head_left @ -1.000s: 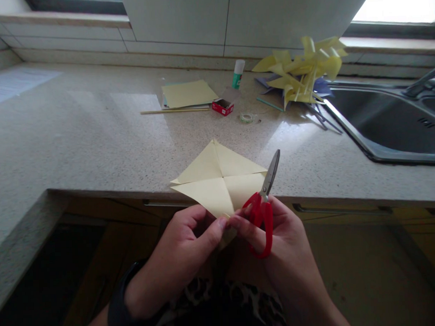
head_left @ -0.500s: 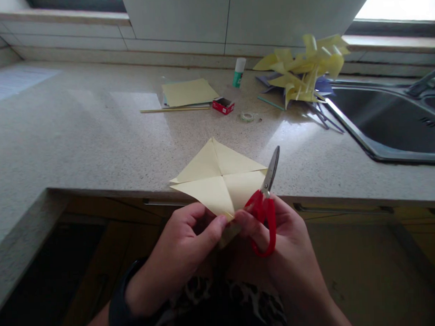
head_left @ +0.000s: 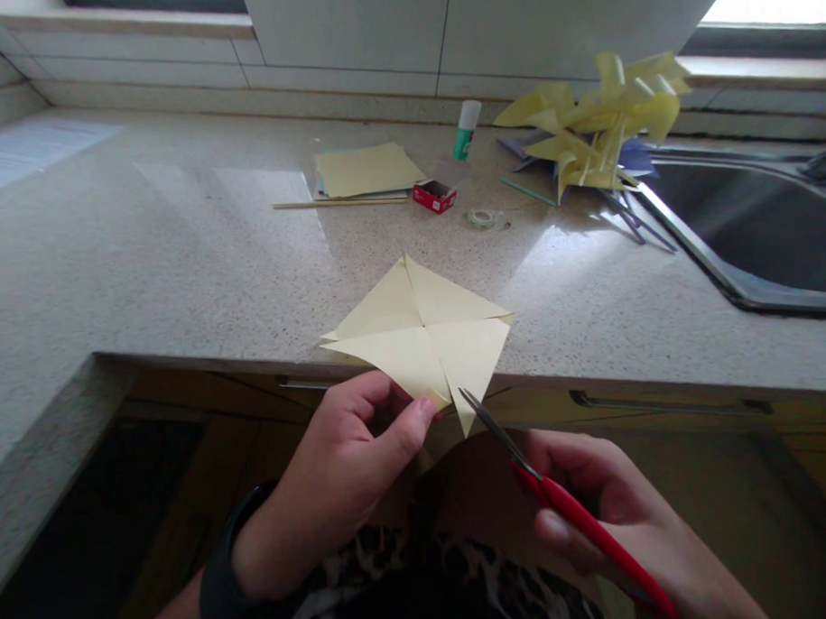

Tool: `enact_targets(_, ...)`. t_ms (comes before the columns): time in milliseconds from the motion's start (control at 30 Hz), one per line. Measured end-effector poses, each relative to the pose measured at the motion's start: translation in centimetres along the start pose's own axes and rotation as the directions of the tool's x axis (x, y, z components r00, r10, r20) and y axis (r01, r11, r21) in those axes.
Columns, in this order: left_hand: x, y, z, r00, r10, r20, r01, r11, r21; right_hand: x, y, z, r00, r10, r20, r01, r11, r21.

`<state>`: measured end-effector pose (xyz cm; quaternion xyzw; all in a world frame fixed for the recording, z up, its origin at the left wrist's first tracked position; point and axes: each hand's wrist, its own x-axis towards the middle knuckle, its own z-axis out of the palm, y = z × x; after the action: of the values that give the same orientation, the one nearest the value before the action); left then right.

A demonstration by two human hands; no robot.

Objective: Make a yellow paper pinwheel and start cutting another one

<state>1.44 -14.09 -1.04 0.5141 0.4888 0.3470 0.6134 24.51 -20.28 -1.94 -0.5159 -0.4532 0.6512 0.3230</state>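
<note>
A pale yellow paper square, creased and slit in from its corners, lies partly over the counter's front edge with its near corner sticking out. My left hand pinches that near corner between thumb and fingers, just left of the slit. The strip right of the slit hangs free as a narrow point. In my right hand are red-handled scissors, their blades pointing up and left with the tips close to the slit. The blades look nearly closed.
Across the back of the counter are stacked paper sheets, thin sticks, a small red box, a tape roll and a glue stick. Yellow and purple paper pinwheels lie beside the sink.
My right hand has let go of the paper corner and moved right and down. The scissors have swung from pointing up to pointing left at the paper. My left hand keeps its pinch.
</note>
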Motion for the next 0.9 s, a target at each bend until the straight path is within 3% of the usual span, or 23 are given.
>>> enact_targets(233, -0.07, 0.18, 0.10, 1.000, 0.000, 0.014, 0.001, 0.999, -0.035, -0.41, -0.38, -0.20, 0.996, -0.042, -0.075, 0.026, 0.980, -0.197)
enact_targets(900, -0.14, 0.28, 0.22, 1.000, 0.000, 0.014, 0.000, 1.000, -0.007, -0.36, -0.77, 0.23, 0.996, -0.032, -0.081, 0.017, 0.982, -0.186)
